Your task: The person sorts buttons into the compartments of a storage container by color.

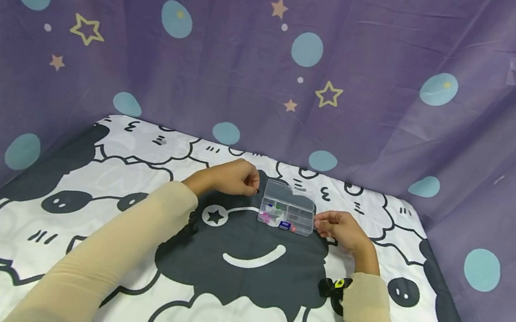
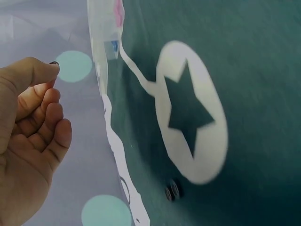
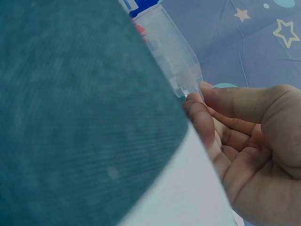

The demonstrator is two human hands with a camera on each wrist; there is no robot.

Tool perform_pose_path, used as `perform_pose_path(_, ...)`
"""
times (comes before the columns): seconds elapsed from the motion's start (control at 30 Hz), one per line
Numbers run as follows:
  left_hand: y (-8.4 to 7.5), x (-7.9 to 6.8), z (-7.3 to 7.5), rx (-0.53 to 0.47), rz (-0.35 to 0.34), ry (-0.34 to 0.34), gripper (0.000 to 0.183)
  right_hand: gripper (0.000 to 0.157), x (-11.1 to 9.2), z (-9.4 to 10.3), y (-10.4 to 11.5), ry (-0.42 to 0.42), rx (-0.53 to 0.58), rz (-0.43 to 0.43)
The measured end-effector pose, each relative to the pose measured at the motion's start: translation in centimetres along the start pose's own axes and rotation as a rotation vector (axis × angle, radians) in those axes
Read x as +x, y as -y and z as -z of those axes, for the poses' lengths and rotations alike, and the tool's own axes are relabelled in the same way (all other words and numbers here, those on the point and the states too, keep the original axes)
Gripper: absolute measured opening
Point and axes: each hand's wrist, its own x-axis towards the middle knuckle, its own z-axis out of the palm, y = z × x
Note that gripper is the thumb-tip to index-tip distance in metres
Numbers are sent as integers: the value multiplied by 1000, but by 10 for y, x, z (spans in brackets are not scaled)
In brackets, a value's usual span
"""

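Note:
A clear plastic compartment box (image 1: 299, 218) lies on the dark part of the printed cloth, its see-through lid (image 1: 279, 189) raised at the back. Small pink, white and blue pieces sit mostly in its left and front compartments, with a blue piece (image 1: 285, 225) at the front. My right hand (image 1: 343, 230) pinches the box's right end between thumb and fingers. To the left of the box, my left hand (image 1: 237, 177) is raised with fingers curled. A tiny black piece (image 2: 54, 62) shows at its pinched thumb and fingertip; its kind is too small to tell.
The cloth (image 1: 239, 276) carries black-and-white sheep drawings. Two small black discs (image 2: 172, 190) appear below the printed star in the left wrist view. A purple curtain (image 1: 230, 78) with stars and blue dots hangs behind and at both sides.

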Motion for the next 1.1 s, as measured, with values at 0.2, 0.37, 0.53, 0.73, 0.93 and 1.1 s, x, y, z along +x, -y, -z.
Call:
perform_pose_path(0.2, -10, 12, -7, -5, -19, 9, 8, 28, 0, 1, 0, 2, -4, 2)
perform_pose_path(0.37, -19, 20, -14, -12, -41, 20, 7, 29, -1, 2, -3, 5, 4, -4)
perform_pose_path(0.53, -23, 28, -25, -18, -39, 17, 8, 27, -1, 3, -2, 5, -1, 2)
perform_pose_path(0.73, -30, 35, -32, -20, -49, -1, 8, 27, 0, 2, 0, 3, -6, 3)
perform_pose_path(0.93, -35, 45, -42, -16, -46, -35, 8, 27, 0, 2, -1, 2, -9, 7)
perform_pose_path(1.1, -37, 53, -51, -15, -35, -43, 8, 26, 0, 1, 1, -5, -7, 1)
